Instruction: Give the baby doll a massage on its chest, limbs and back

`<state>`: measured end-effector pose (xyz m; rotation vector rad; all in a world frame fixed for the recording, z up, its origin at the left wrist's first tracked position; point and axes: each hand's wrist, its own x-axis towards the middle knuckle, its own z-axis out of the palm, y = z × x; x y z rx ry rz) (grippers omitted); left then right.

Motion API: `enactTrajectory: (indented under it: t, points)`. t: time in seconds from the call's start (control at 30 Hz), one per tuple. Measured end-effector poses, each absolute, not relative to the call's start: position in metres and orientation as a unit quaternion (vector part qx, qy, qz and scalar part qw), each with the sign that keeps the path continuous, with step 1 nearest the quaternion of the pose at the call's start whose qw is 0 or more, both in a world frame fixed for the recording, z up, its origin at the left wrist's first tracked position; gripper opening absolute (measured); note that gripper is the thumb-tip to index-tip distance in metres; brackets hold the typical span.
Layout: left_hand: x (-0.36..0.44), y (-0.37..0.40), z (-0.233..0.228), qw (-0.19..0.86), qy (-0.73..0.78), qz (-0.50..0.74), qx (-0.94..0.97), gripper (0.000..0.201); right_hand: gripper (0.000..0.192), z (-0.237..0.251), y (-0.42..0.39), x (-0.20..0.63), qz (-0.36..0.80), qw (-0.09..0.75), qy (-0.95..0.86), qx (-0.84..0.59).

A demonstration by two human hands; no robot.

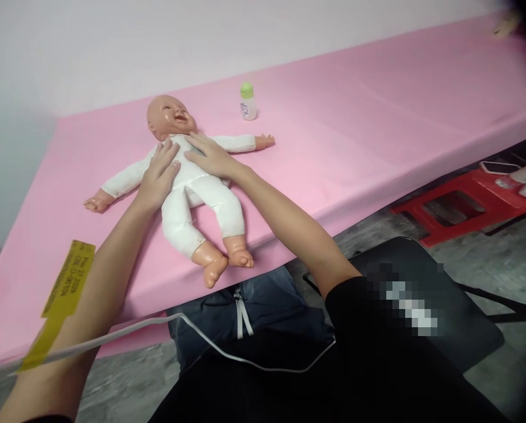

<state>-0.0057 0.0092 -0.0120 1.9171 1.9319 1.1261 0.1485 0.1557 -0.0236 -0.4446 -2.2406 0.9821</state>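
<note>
A baby doll (188, 173) with a white cloth body and plastic head, hands and feet lies on its back on the pink-covered table (333, 129). Its arms are spread out and its feet point toward me. My left hand (158, 176) rests on one side of the doll's chest, fingers stretched toward its neck. On the other side of the chest lies my right hand (212, 157), fingers extended and slightly apart. Neither hand grasps anything. Beyond the doll's outstretched arm stands a small clear bottle (248, 106) with a green cap.
A white cable (263, 369) with a yellow tag (71, 279) hangs across my lap and left forearm. To the right are a black folding chair (421, 294) and a red plastic stool (465, 205) with items on it. A pale wall (201, 47) borders the table's far side.
</note>
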Motion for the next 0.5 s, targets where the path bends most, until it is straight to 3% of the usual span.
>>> enactTrajectory:
  t: [0.17, 0.33, 0.5]
  points:
    - [-0.006, 0.007, -0.011, 0.099, 0.674, 0.386, 0.622, 0.077, 0.069, -0.02, 0.154, 0.152, 0.344, 0.332, -0.86, -0.179]
    - [0.004, -0.001, -0.005, 0.046, 0.623, 0.378, 0.683, 0.066, 0.06, -0.007, 0.141, 0.159, 0.317, 0.348, -0.879, -0.079]
    - [0.005, 0.001, -0.003, 0.056, 0.615, 0.371, 0.694, 0.065, 0.058, -0.002, 0.145, 0.159, 0.322, 0.373, -0.869, -0.035]
